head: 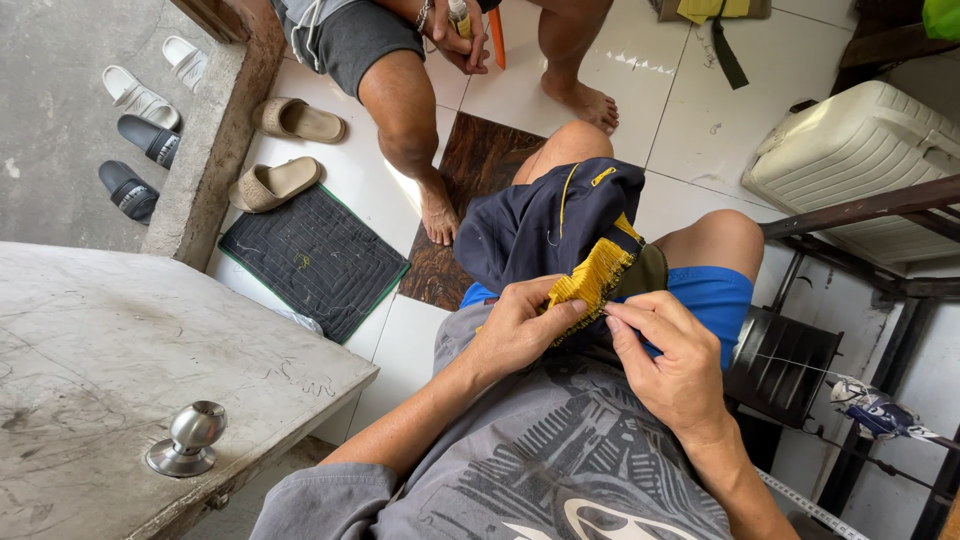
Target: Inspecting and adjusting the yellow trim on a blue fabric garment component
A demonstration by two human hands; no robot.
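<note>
Over your lap, your left hand (520, 325) curls palm-down, thumb and fingers pinching the yellow fringe (590, 280) of the navy cloth (545, 225) draped on your knee. Your right hand (672, 360) meets it, fingertips pressed together against the fringe's edge.

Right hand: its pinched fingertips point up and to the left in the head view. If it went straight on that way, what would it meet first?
Most likely the yellow fringe on the dark blue cloth, just ahead of the right hand. The left hand grips that fringe from the other side, so its thumb could come next; depth is hard to judge.
</note>
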